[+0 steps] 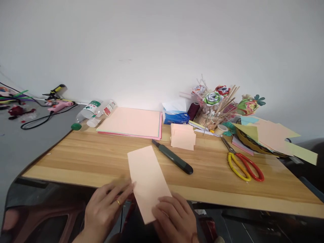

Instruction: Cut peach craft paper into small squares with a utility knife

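A pale pink paper strip (148, 179) slants from the tabletop out past the front edge of the table. At its left edge are the fingertips of my left hand (105, 204), which wears a ring and pinches the paper. My right hand (174, 216) is closed on the strip's lower right part, its fingers lying over the surface and the thumb out of sight. Just beyond the paper lies a dark green utility knife (174, 158). Behind the knife rests a small stack of pale pink paper pieces (182, 136).
Large pink sheets (131, 121) lie at the back, beside plastic bottles (88, 113) and a blue tissue pack (176, 117). Red-and-yellow scissors (243, 163), paper flowers (212, 98) and a paper-filled basket (253, 143) are right. A pink glue gun (60, 105) lies left.
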A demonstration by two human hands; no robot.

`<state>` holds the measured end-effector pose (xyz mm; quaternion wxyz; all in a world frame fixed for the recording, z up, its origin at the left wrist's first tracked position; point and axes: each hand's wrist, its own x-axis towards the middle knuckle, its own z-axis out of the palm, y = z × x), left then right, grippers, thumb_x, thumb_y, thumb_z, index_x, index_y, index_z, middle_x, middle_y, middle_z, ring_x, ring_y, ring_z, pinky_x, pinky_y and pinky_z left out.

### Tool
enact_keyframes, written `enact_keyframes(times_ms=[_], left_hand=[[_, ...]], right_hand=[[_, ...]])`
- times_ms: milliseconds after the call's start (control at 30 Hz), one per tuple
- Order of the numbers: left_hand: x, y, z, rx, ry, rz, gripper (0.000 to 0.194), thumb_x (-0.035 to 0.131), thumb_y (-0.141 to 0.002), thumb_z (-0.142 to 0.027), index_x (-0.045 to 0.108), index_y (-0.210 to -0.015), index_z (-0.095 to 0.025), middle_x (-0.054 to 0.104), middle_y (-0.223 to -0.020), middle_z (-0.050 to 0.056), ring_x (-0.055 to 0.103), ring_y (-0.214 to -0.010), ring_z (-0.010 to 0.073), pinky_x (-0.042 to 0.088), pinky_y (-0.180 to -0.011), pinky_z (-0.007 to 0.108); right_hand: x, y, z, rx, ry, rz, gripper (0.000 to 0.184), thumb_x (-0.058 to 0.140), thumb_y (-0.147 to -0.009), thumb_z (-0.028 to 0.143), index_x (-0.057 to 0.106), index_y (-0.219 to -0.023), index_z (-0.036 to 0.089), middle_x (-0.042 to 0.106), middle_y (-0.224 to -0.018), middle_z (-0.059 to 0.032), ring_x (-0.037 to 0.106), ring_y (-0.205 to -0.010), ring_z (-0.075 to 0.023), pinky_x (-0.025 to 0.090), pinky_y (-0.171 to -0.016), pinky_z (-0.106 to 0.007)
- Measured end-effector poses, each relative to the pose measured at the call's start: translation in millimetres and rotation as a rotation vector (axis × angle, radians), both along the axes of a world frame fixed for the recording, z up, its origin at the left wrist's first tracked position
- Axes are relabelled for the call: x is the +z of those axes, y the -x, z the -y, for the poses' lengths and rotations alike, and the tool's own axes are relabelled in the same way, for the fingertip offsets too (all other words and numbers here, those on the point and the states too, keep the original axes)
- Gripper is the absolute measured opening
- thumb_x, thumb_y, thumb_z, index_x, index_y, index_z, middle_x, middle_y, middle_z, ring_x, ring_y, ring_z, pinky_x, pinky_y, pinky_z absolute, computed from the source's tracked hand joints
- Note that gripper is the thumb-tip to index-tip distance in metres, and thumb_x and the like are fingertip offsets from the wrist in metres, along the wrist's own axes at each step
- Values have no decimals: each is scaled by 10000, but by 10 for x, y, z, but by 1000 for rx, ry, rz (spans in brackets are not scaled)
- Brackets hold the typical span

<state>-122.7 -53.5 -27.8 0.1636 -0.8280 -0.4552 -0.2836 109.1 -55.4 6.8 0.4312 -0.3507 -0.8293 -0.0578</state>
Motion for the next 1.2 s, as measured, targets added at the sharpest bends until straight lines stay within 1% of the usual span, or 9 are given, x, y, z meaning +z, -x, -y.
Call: enact_keyframes(times_ms=[133, 300, 400, 533, 633, 767, 900, 1067, 1200], left_hand=[[139, 9, -50, -105, 68, 157, 358, 467, -882, -104, 551, -1212, -216, 655, -1122, 56, 616, -974, 184, 507, -811, 313], [154, -69, -73, -238, 164, 168, 400, 453, -888, -139, 497, -1279, -211, 591, -1234, 73, 509, -1174, 216, 483, -924, 356], [81, -59, -90, -254, 161, 210, 298, 425, -930, -217, 586, -1179, -236, 665, -1110, 37, 554, -1116, 185, 502, -905, 320], [113, -8, -129, -295, 208, 265, 252, 439, -934, -218, 612, -1116, -229, 694, -1040, 21, 600, -1053, 162, 518, -888, 310], [203, 8, -143, -320, 193, 321, 242, 419, -944, -219, 623, -1074, -231, 716, -962, 19, 657, -935, 153, 550, -817, 297], [244, -24, -116, -274, 202, 409, 245, 416, -944, -230, 645, -1032, -217, 720, -924, 38, 672, -879, 154, 563, -765, 279], [207, -112, -106, -178, 227, 484, 159, 524, -891, -201, 670, -953, -216, 710, -824, 19, 655, -792, 143, 553, -676, 233], [174, -240, -172, 116, 250, 587, 356, 558, -869, -314, 551, -1207, -203, 616, -634, -36, 603, -574, 111, 499, -528, 196], [195, -279, -206, 147, 278, 519, 262, 549, -871, -283, 606, -1116, -211, 619, -639, -32, 612, -592, 111, 492, -548, 193]], right_hand=[[239, -38, -52, 164, 19, -10, 108, 502, -817, 116, 594, -854, 160, 669, -710, -12, 625, -719, -111, 491, -696, -228], [287, 79, -62, 245, 30, 79, 144, 474, -848, 88, 609, -855, 135, 663, -663, -2, 610, -598, -90, 466, -549, -200], [255, 47, -52, 309, 113, 56, 128, 493, -898, 234, 599, -925, 168, 682, -719, 9, 632, -665, -84, 486, -610, -186], [150, -208, -91, 182, 373, 104, 622, 571, -767, 566, 467, -1248, 186, 648, -1114, -91, 595, -1048, -176, 477, -888, -271], [69, -334, -165, 162, 639, 41, 771, 650, -747, 478, 311, -1379, 196, 588, -1223, -102, 517, -1167, -202, 426, -973, -341], [-2, -252, -235, 178, 818, -194, 552, 577, -822, 405, 426, -1313, 202, 683, -1037, -64, 627, -996, -178, 500, -867, -309], [-75, -54, -238, -72, 801, -262, 252, 483, -871, 351, 647, -952, 178, 704, -751, -23, 672, -674, -143, 536, -627, -207], [-160, 168, -291, -433, 538, -141, 455, 391, -900, 396, 502, -1226, 100, 690, -671, -20, 635, -481, -147, 488, -422, -214], [-145, 294, -389, -478, 323, 42, 391, 266, -946, 289, 582, -1116, 133, 709, -782, -65, 671, -598, -154, 501, -503, -220]])
